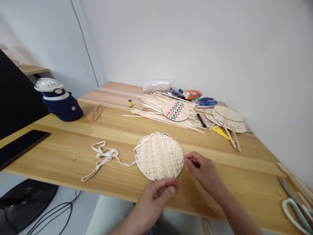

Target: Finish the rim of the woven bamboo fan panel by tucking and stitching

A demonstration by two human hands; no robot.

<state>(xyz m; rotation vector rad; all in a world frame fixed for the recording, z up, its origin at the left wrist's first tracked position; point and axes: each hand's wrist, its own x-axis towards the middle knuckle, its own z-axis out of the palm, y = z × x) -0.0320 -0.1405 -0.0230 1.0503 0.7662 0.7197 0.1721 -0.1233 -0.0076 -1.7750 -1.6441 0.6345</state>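
My right hand (200, 168) pinches the woven disc (158, 156) at its rim; my left hand (158, 192) curls by the near edge (gripping? unclear). I'd hold it flat.

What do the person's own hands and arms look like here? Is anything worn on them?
Both are bare. The left hand and the right hand have no gloves, and I see no ring. The forearms show no sleeves, no watch and no bracelet as far as the picture reaches. No markings are visible on them.
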